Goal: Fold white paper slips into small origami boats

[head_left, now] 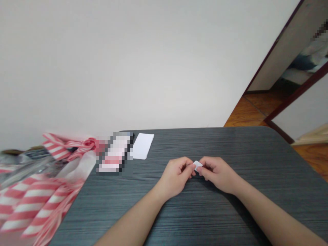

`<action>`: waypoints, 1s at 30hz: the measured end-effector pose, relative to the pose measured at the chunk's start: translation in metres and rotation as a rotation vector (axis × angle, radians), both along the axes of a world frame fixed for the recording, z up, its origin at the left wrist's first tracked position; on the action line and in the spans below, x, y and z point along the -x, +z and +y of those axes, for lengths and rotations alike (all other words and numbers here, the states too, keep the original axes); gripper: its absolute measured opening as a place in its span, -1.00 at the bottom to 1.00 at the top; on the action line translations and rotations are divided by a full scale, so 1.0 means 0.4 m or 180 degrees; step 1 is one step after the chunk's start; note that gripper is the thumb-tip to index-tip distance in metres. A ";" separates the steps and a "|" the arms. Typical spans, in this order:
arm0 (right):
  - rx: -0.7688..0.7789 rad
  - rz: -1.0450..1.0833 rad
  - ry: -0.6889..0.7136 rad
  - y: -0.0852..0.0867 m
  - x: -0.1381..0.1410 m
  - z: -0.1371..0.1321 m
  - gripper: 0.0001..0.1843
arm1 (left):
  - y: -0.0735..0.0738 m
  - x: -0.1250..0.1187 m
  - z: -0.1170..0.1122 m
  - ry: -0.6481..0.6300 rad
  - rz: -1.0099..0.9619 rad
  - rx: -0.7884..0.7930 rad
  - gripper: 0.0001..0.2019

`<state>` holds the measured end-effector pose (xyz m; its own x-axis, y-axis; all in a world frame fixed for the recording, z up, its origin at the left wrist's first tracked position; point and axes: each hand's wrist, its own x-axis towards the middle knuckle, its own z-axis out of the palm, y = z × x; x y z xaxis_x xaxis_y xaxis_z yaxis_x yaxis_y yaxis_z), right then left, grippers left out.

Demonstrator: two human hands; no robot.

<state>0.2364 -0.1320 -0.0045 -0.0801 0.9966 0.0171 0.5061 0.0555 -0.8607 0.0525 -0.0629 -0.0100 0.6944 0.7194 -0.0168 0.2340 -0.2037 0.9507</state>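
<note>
My left hand (176,176) and my right hand (217,174) meet over the middle of a dark grey striped table (230,212). Both pinch a small white piece of folded paper (197,165) between their fingertips. The fingers of each hand are curled and closed on it. Most of the paper is hidden by the fingers. Both wrists rest low over the tabletop.
A white paper sheet (143,146) lies at the table's far left. Beside it lies a blurred-out flat object (115,153). Red-and-white striped plastic bags (38,191) pile at the left edge. A white wall stands behind; a wooden floor and doorway (287,85) show at right.
</note>
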 end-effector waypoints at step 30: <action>0.0251 0.0221 0.0003 0.009 0.004 -0.002 -0.78 | -0.007 -0.001 0.000 0.0008 -0.0002 -0.0015 -0.71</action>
<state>0.2349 -0.1327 -0.0011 -0.0825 0.9950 -0.0560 0.4451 -0.0135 -0.8954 0.0528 -0.0629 -0.0129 0.6926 0.7212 -0.0130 0.2338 -0.2075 0.9499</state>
